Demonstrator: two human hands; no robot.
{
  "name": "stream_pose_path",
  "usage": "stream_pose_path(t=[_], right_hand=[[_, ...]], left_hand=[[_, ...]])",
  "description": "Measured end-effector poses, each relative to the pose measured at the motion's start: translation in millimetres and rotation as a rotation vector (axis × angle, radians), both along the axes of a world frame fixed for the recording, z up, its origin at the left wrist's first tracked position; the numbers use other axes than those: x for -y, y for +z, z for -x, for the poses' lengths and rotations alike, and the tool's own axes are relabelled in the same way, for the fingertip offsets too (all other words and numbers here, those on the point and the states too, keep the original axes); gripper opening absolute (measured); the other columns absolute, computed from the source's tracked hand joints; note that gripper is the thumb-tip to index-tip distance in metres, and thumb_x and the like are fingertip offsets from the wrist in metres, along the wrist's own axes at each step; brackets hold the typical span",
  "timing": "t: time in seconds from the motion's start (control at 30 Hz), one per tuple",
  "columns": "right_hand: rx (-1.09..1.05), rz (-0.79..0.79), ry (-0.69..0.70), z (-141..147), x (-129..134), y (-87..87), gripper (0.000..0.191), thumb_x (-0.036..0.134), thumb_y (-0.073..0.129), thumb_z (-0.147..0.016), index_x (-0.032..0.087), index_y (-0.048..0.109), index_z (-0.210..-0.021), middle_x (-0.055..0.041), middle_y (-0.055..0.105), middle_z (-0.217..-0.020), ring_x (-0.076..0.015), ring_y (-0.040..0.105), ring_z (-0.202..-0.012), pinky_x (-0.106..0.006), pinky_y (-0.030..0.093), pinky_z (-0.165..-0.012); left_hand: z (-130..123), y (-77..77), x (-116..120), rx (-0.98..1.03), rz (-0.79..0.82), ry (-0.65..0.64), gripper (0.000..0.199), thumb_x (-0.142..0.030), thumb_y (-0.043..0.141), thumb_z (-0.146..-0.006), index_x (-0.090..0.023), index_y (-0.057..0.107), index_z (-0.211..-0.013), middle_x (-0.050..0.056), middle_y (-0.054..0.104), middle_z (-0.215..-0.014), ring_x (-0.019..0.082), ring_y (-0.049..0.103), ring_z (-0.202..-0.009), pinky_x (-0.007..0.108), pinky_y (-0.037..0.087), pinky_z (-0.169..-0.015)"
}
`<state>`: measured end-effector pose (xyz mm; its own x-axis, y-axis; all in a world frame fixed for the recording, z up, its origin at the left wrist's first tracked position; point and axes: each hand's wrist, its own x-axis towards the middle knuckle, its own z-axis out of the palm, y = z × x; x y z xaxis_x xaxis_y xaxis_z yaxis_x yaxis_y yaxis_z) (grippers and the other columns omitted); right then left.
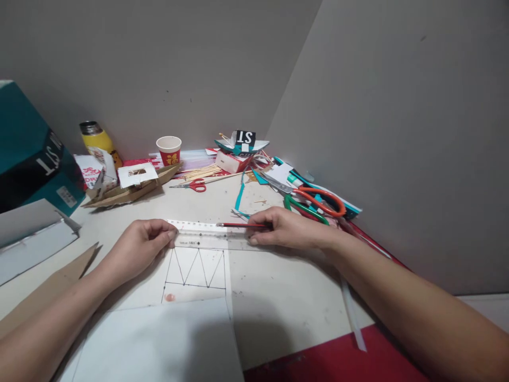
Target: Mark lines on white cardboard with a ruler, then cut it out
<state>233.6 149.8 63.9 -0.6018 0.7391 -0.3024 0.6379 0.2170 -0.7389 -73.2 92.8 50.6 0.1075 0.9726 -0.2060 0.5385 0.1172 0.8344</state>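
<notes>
A clear plastic ruler (207, 241) lies across a white sheet (194, 294) with black lines drawn on it in a zigzag of triangles. My left hand (145, 244) pinches the ruler's left end between thumb and fingers. At the other end, my right hand (284, 228) has its fingers closed around a red and black pencil (238, 225) and presses on the ruler too. The pencil points left, along the ruler's upper edge. A blank white piece (159, 339) covers the near part of the drawing.
Large scissors (318, 199) with orange and green handles lie beyond my right hand. Small red scissors (194, 184), a paper cup (169, 151), a cardboard boat (135, 185), a yellow bottle (97, 142) and wooden sticks (202, 172) stand behind. A teal box (32, 148) is at left.
</notes>
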Motion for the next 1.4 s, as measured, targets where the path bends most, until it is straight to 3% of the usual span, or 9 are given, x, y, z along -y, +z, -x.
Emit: stream_pose_path(t=[0.47, 0.77, 1.0, 1.07, 1.13, 1.27, 1.33, 1.4], right_hand=[[-0.039, 0.005, 0.011, -1, -2, -4.0, 0.018, 0.035, 0.066, -0.078, 0.018, 0.065, -0.080, 0.0004, 0.057, -0.071, -0.0138, 0.049, -0.065, -0.027, 0.037, -0.059], [-0.191, 0.027, 0.011, -4, -2, 8.0, 0.018, 0.034, 0.069, -0.077, 0.017, 0.065, -0.078, 0.0009, 0.059, -0.072, -0.0138, 0.051, -0.067, -0.026, 0.039, -0.062], [-0.462, 0.015, -0.170, 16, 18, 16.5, 0.024, 0.036, 0.076, -0.069, 0.017, 0.062, -0.074, 0.0055, 0.049, -0.062, -0.0100, 0.042, -0.056, -0.024, 0.035, -0.056], [-0.498, -0.002, -0.191, 25, 31, 18.2, 0.021, 0.033, 0.076, -0.069, 0.017, 0.062, -0.074, 0.0050, 0.050, -0.062, -0.0100, 0.042, -0.056, -0.024, 0.035, -0.055], [-0.506, -0.027, -0.190, 34, 45, 18.5, 0.016, 0.029, 0.074, -0.070, 0.017, 0.063, -0.072, 0.0035, 0.053, -0.065, -0.0106, 0.044, -0.058, -0.024, 0.036, -0.057], [-0.505, -0.018, -0.135, 45, 65, 15.4, 0.008, 0.022, 0.072, -0.071, 0.017, 0.066, -0.070, 0.0028, 0.055, -0.065, -0.0111, 0.048, -0.059, -0.023, 0.038, -0.056], [-0.544, 0.011, -0.134, 45, 67, 14.2, 0.010, 0.026, 0.073, -0.073, 0.017, 0.067, -0.071, 0.0020, 0.058, -0.065, -0.0111, 0.051, -0.056, -0.023, 0.040, -0.053], [-0.619, 0.002, -0.222, 43, 65, 14.8, 0.021, 0.038, 0.072, -0.078, 0.017, 0.068, -0.075, -0.0004, 0.062, -0.068, -0.0103, 0.051, -0.050, -0.023, 0.039, -0.049]], left_hand=[[-2, 0.7, 2, 0.055, -0.001, 0.027, 0.026, -0.038, 0.059, -0.085, -0.016, 0.065, -0.073, -0.001, 0.057, -0.056, 0.008, 0.039, -0.046, 0.021, 0.028, -0.043], [8, -1.5, -2, 0.530, -0.025, 0.180, 0.032, -0.035, 0.073, -0.080, -0.014, 0.067, -0.103, 0.002, 0.068, -0.066, 0.008, 0.048, -0.043, 0.022, 0.044, -0.045], [-8, 19.5, 19, 0.651, 0.116, 0.006, 0.045, -0.039, 0.074, -0.082, -0.015, 0.065, -0.118, 0.013, 0.073, -0.106, 0.015, 0.067, -0.068, 0.027, 0.054, -0.059], [-18, 21.5, 28, 0.641, 0.150, -0.020, 0.048, -0.043, 0.073, -0.082, -0.017, 0.064, -0.122, 0.013, 0.073, -0.108, 0.015, 0.067, -0.068, 0.027, 0.054, -0.059], [-28, 21.8, 37, 0.607, 0.150, -0.055, 0.048, -0.047, 0.071, -0.082, -0.019, 0.065, -0.121, 0.010, 0.075, -0.097, 0.014, 0.066, -0.064, 0.025, 0.052, -0.057], [-39, 24.1, 51, 0.448, -0.010, -0.168, 0.030, -0.043, 0.065, -0.087, -0.017, 0.074, -0.096, 0.002, 0.068, -0.065, 0.011, 0.056, -0.054, 0.021, 0.045, -0.049], [-38, 26.9, 54, 0.294, -0.244, -0.180, 0.027, -0.036, 0.058, -0.092, -0.016, 0.075, -0.087, 0.001, 0.064, -0.059, 0.010, 0.054, -0.051, 0.021, 0.045, -0.049], [-31, 29.7, 54, 0.047, -0.600, -0.176, 0.024, -0.026, 0.053, -0.095, -0.015, 0.074, -0.088, 0.003, 0.067, -0.063, 0.012, 0.058, -0.055, 0.023, 0.049, -0.055]])
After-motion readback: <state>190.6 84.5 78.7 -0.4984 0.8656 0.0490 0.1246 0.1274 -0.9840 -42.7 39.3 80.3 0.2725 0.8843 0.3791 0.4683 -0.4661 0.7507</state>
